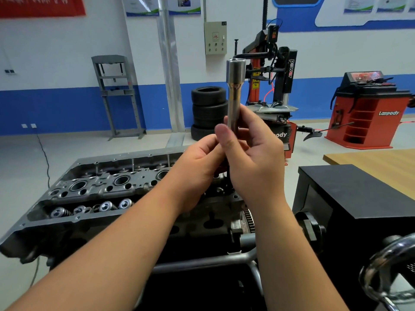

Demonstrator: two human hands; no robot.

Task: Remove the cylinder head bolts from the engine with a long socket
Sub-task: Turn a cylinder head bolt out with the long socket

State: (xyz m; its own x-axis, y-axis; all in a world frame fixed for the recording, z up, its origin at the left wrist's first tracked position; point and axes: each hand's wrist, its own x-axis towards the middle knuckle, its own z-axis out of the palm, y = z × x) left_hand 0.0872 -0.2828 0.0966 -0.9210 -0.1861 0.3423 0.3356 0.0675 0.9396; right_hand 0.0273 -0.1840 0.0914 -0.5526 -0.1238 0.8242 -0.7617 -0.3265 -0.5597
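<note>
A long chrome socket stands upright in front of me, its wide open end on top. My right hand grips its lower shaft, thumb across the front. My left hand closes around the lower end from the left, where a dark bolt shank pokes out below the fingers. Under both hands lies the grey cylinder head of the engine, its valve springs and spark plug wells exposed.
A black box of the engine stand sits at right, with a chrome handwheel at the lower right corner. A wooden table lies behind it. Stacked tyres, a tyre changer and a red wheel balancer stand on the floor beyond.
</note>
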